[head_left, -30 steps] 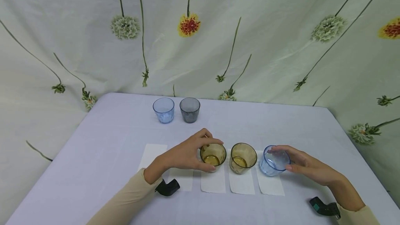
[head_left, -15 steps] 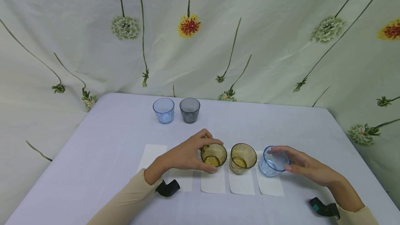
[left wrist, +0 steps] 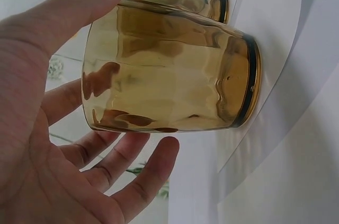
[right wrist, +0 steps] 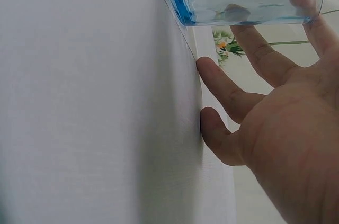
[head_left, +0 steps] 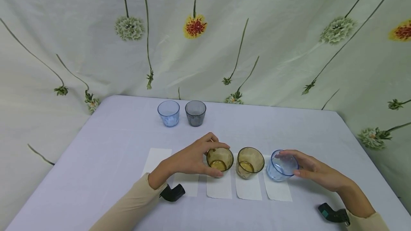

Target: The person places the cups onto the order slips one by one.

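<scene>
Head view, backdrop (head_left: pixel 273 38): pale cloth printed with stemmed flowers, behind the desk (head_left: pixel 96 159).
Desk: white covering; carries a row of white sheets (head_left: pixel 219 190).
Left hand (head_left: pixel 192 158): beige sleeve (head_left: pixel 128 202) at wrist; fingers grasping the left amber glass (head_left: pixel 221 158), thumb on the near side, other fingers round the far side.
Right hand (head_left: pixel 316 170): fingers grasping the front blue glass (head_left: pixel 277 168) at its right, thumb near, index far; in the right wrist view, two fingers stand apart from the glass.
Sheets: five, side by side; the left arm partly covers the first two from the left.
Left amber glass: upright, at the third sheet.
Right amber glass (head_left: pixel 250 161): upright, at the fourth sheet, between the two held glasses.
Front blue glass: upright, at the fifth sheet.
Rear blue glass (head_left: pixel 168 115): upright, near the desk's far edge.
Grey glass (head_left: pixel 195 115): upright, just right of the rear blue glass.
Black devices (head_left: pixel 172 193): one at each wrist.
</scene>
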Demonstrator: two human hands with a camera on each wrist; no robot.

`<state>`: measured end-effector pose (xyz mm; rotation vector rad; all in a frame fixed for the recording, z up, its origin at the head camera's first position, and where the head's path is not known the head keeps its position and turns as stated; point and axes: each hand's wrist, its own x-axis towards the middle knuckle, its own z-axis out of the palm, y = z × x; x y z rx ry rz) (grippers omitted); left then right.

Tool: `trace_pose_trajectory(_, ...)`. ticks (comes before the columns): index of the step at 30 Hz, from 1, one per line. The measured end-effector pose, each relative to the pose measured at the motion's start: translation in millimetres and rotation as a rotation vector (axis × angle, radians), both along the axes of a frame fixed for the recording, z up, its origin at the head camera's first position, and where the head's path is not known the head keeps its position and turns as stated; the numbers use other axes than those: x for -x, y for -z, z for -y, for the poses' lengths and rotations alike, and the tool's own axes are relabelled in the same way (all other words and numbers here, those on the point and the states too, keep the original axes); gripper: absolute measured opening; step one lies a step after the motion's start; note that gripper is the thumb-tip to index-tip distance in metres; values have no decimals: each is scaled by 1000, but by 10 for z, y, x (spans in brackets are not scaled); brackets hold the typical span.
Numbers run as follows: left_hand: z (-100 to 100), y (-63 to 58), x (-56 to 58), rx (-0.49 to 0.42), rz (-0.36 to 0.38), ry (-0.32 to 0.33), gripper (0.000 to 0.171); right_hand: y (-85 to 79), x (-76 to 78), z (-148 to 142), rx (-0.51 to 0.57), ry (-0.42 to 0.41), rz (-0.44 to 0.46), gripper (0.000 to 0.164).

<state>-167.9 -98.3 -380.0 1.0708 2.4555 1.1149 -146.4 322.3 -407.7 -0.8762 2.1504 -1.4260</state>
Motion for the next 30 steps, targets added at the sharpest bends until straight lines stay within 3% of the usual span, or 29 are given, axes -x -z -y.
trace_pose_trajectory(6,-2,4,8,-1,-6,2,69,19,9,-15,-14,26,17,54)
trace_pose_trajectory(14,4,3,6,-7,2,2,68,28,23,-18,10,-19,-12,54)
trace_pose_trajectory(30,-14,34,14,-11,0,2,69,26,6,-11,-14,15,-3,53)
